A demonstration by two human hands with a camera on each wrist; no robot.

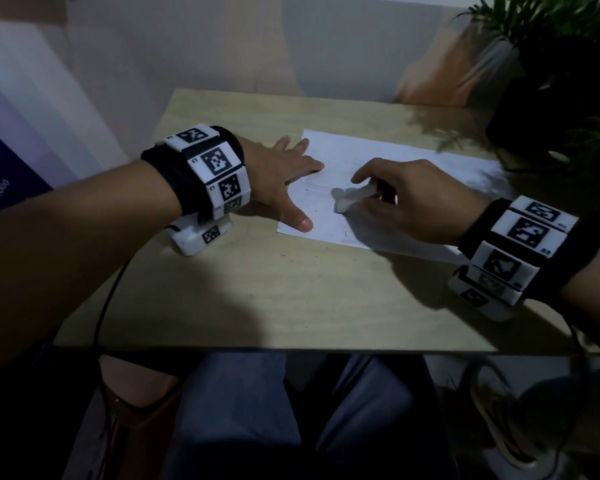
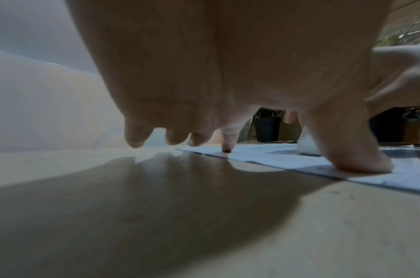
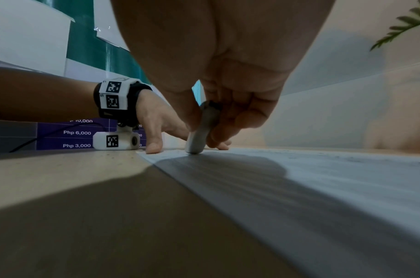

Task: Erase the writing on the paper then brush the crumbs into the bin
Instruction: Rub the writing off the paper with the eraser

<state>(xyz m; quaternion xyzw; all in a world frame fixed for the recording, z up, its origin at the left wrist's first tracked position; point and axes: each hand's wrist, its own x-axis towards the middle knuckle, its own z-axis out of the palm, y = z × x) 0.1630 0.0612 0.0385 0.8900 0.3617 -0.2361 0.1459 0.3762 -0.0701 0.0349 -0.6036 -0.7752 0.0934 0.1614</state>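
Observation:
A white sheet of paper [image 1: 413, 188] with faint pencil marks lies on the wooden table [image 1: 257, 299]. My left hand [image 1: 284, 178] lies spread, with thumb and index fingertip pressing the paper's left edge [image 2: 287, 159]. My right hand [image 1: 406, 199] pinches a white eraser [image 1: 352, 199] between thumb and fingers; its lower end touches the paper [image 3: 323, 178] near the left side. In the right wrist view the eraser [image 3: 200, 131] stands tilted with its tip on the sheet, the left hand [image 3: 161, 122] behind it. Small dark crumbs are scattered on the paper and table. No bin is in view.
A potted plant in a dark pot [image 1: 555, 98] stands at the table's far right corner. A wall runs behind the table, with a purple price poster [image 3: 78, 133] at the left. The table's front edge is near my knees [image 1: 243, 410].

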